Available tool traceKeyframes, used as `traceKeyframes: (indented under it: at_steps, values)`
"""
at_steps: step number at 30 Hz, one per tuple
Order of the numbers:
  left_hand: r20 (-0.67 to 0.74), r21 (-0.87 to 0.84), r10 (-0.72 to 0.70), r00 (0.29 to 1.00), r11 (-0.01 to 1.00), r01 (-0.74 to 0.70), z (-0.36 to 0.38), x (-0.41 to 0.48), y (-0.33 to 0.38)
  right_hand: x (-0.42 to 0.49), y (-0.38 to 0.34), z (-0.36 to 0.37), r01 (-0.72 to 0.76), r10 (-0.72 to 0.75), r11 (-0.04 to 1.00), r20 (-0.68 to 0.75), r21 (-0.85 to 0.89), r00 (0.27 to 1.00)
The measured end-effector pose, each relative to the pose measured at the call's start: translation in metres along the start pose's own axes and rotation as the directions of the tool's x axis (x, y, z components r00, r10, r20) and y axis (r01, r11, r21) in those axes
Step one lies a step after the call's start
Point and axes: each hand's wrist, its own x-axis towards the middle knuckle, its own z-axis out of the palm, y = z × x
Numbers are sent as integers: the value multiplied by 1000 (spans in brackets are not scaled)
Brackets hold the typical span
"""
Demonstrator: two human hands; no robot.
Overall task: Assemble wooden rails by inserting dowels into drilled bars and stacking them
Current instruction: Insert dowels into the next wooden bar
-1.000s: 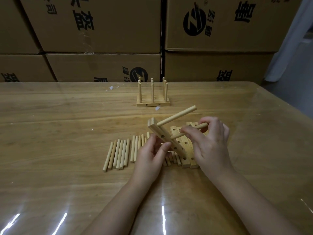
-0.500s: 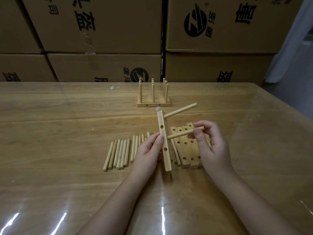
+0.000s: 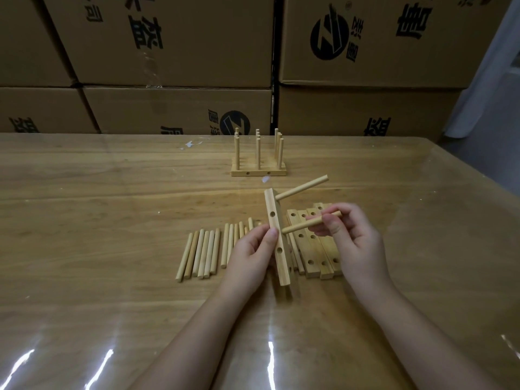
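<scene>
Head view, held bar: one drilled bar (image 3: 277, 240) in front of the person at mid-table. Its long axis runs away from them and the far end leans slightly left. Two holes show on its face.
Left hand: the left hand (image 3: 253, 249) grips the bar mid-length, with the thumb laid on the face and the fingers curled behind.
Inserted dowel: one inserted dowel (image 3: 302, 188) sits in the bar's far end and points right and away.
Right hand: the right hand (image 3: 351, 237) pinches a second dowel (image 3: 309, 222) between thumb and fingers. The dowel lies nearly parallel to the first, its left tip at the bar's right side.
Loose dowels: the loose dowels (image 3: 202, 251) lie flat left of the bar, their long axes pointing away. Six are in the left cluster; a second cluster runs behind the left hand.
Spare bars: the spare bars (image 3: 312, 249), probably four, lie side by side under the right hand.
Assembled rack: one assembled rack (image 3: 259, 173) stands farther back, with nine dowels upright in it.
Surroundings: a glossy wooden table (image 3: 112, 220), with cardboard boxes (image 3: 168, 38) stacked two high behind it.
</scene>
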Motion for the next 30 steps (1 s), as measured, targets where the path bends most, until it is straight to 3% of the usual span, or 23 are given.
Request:
traceKeyframes:
  at_steps: [30]
  values:
    - [-29,258,107,994,961,-96,4,-4,-1,-4,-2,6,-55,57,998,-116,15,992]
